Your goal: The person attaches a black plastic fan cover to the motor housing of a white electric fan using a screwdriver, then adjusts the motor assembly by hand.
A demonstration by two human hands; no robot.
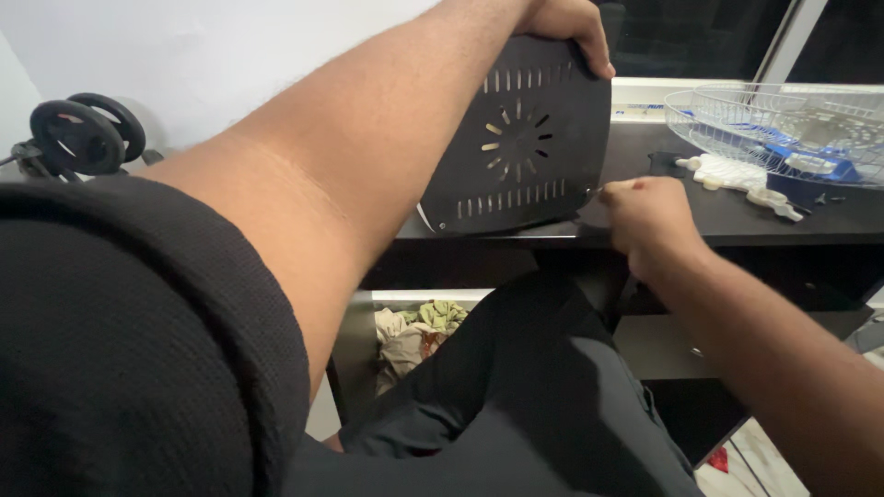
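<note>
My left hand grips the top edge of a black rounded panel with vent slots, holding it upright on the dark desk. My right hand is closed at the panel's lower right corner, pinching something small and thin that touches the panel; what it is I cannot make out. My left forearm crosses the whole view from the lower left.
A white wire fan guard lies on the desk at the right, over a blue part and a white plastic piece. Black weight plates stand at the left wall. Crumpled cloths lie under the desk. A window is behind.
</note>
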